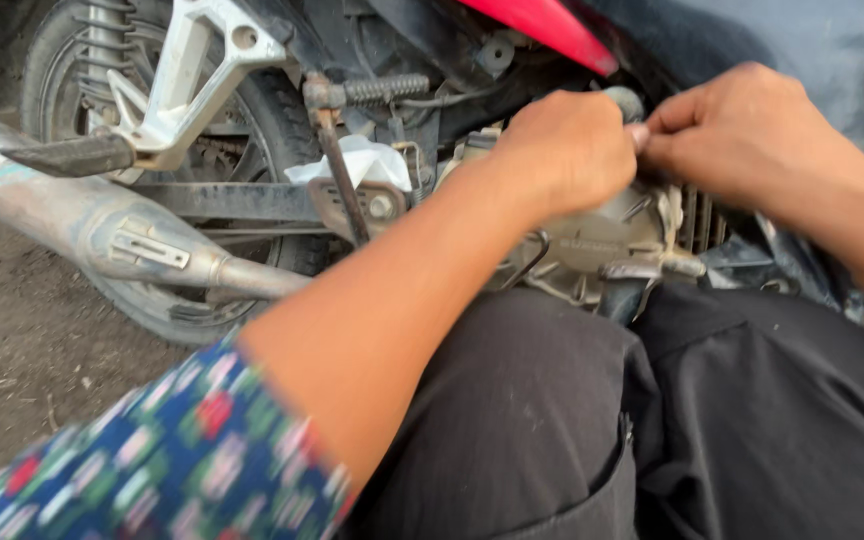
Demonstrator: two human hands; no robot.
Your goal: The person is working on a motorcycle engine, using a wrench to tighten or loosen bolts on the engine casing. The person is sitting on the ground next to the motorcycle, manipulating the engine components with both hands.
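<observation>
My left hand (564, 145) is closed in a fist against the top of a motorbike's grey engine cover (592, 250); what it grips is hidden. My right hand (742, 125) reaches in from the right, its fingertips pinched and touching the left hand's knuckles near a small grey rounded part (628, 100). Whether either hand holds something cannot be seen. My knees in black trousers (672, 420) fill the foreground below the engine.
The rear wheel (152, 300), a silver exhaust pipe (72, 215), a footpeg bracket (187, 80) and a kick lever (342, 175) stand at the left. A white rag (357, 160) is tucked near the lever. Red bodywork (552, 30) is above. Dirt ground lies at the lower left.
</observation>
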